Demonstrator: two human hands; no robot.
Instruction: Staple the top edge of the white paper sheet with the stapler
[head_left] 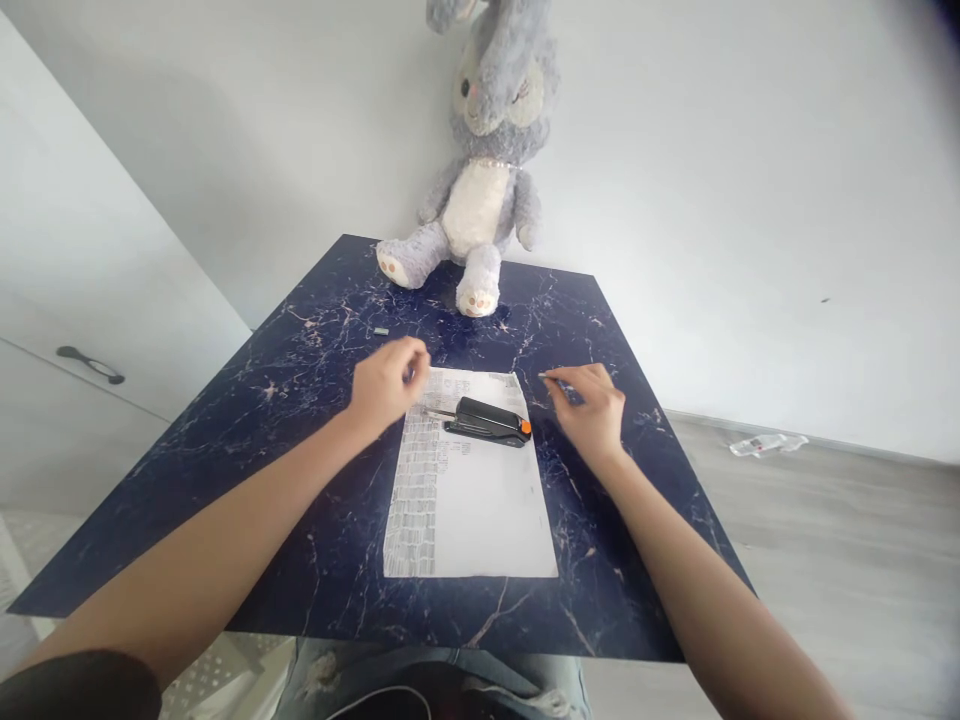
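A black stapler (489, 421) with an orange end lies on a printed sheet of paper (495, 510). From its left end a thin metal part sticks out over the print. My left hand (388, 382) hovers by the paper's upper left corner, its fingers curled together and slightly blurred, with nothing visible in them. To the right of the paper, my right hand (589, 405) pinches a small piece, apparently a strip of staples (542, 376), between thumb and forefinger. Another short grey strip (381, 331) lies on the table beyond my left hand.
A large grey plush rabbit (480, 200) sits at the back of the dark blue marbled table (315, 570), against the white wall. A cabinet with a dark handle (90, 365) stands at the left. Clear plastic packaging (766, 444) lies on the floor at the right.
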